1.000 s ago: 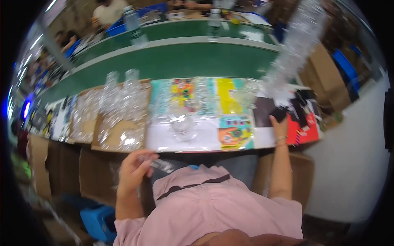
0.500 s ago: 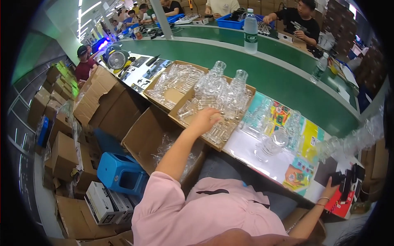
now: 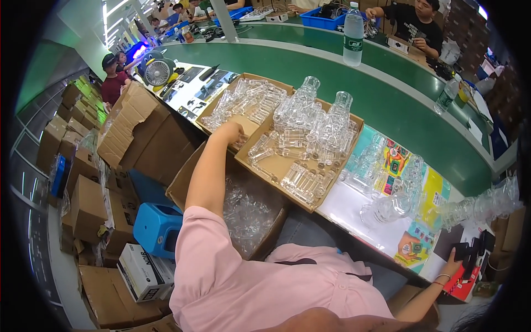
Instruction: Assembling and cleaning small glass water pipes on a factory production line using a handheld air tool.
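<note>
My left hand (image 3: 228, 133) reaches into the near corner of the left cardboard tray (image 3: 243, 123), its fingers curled down by clear tubes (image 3: 260, 110); what they grip is too small to tell. Beside it, overlapping the left one, is a second tray (image 3: 265, 185) with short clear tubes (image 3: 304, 180) laid in rows and larger flared clear pieces (image 3: 337, 119) heaped at its far side. Far to the right, my right hand (image 3: 452, 266) is closed around a small black block-shaped object (image 3: 459, 250) above a red box (image 3: 462, 285).
Stacked clear flared pieces (image 3: 387, 207) lie on the printed sheet right of the trays. An open carton (image 3: 254, 243) with clear plastic stands below the table. A blue stool (image 3: 156, 229) is at left. A water bottle (image 3: 353, 39) stands across the green conveyor (image 3: 276, 58); other people work beyond.
My left hand has moved from the right tray to the near corner of the left tray. My right hand stays at the black object. The view has shifted slightly.
</note>
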Demonstrator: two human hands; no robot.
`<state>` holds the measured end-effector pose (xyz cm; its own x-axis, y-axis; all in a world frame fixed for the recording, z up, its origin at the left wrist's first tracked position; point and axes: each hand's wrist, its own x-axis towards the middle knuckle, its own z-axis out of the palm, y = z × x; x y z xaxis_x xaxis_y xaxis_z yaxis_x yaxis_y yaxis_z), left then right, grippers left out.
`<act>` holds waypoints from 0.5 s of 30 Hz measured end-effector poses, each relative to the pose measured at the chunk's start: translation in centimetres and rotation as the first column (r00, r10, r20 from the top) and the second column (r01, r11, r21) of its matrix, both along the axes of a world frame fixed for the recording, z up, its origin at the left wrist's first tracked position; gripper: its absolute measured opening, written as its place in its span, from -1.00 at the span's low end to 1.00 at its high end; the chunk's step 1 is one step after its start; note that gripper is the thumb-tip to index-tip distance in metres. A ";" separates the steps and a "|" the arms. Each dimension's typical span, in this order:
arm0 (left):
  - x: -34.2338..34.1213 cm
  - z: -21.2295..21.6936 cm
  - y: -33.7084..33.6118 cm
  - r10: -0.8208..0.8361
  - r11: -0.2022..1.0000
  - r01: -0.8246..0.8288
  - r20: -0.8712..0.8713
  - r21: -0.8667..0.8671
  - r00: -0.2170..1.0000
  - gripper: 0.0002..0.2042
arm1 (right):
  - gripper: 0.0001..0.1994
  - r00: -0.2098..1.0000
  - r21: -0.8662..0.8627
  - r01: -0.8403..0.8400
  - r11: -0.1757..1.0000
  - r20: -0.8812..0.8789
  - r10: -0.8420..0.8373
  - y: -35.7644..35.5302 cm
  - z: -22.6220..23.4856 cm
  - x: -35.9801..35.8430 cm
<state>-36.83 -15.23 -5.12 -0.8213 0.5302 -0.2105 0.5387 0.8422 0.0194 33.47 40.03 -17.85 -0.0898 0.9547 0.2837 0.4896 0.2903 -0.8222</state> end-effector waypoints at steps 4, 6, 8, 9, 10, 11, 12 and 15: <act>-0.9 0.0 1.2 -0.026 0.994 0.026 0.007 -0.102 1.000 -0.78 | -0.52 1.000 -0.008 -0.004 1.000 -0.016 0.004 0.2 -0.3 0.1; -1.1 0.2 0.1 0.019 0.996 -0.009 -0.114 0.085 0.993 -0.76 | -0.53 1.000 0.005 0.004 1.000 -0.015 -0.004 0.5 -0.7 -0.1; 0.1 0.6 0.3 0.086 0.962 -0.025 -0.217 0.270 0.972 -0.73 | -0.60 0.997 -0.020 0.003 1.000 -0.076 -0.005 0.4 -0.7 -0.7; 1.5 1.7 0.6 0.149 0.812 -0.042 -0.138 0.582 0.979 -0.74 | -0.60 0.997 -0.019 0.011 1.000 -0.075 -0.013 0.3 -0.5 -0.8; 3.0 2.9 0.9 0.179 0.566 -0.070 -0.039 0.822 0.983 -0.75 | -0.60 0.998 -0.024 0.004 1.000 -0.058 -0.005 0.2 -0.4 -0.8; 4.9 3.7 1.5 0.166 0.567 -0.065 -0.037 0.821 0.985 -0.75 | -0.60 0.999 -0.031 -0.001 1.000 -0.038 -0.001 0.0 -0.1 -0.7; 7.6 4.5 2.4 0.150 0.512 0.012 -0.103 0.859 0.983 -0.76 | -0.60 1.000 -0.011 0.000 1.000 -0.012 0.000 -0.4 0.3 -0.8; 16.6 6.8 5.3 -0.038 0.298 0.127 -0.122 0.946 0.992 -0.79 | -0.60 0.999 -0.020 0.041 0.999 -0.021 -0.041 -0.7 0.3 -0.4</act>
<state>-20.27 -9.89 1.70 -0.7471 0.3902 0.5382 0.6417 0.2122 0.7370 33.11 39.30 -17.52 -0.0445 0.9627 0.2667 0.4835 0.2544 -0.8376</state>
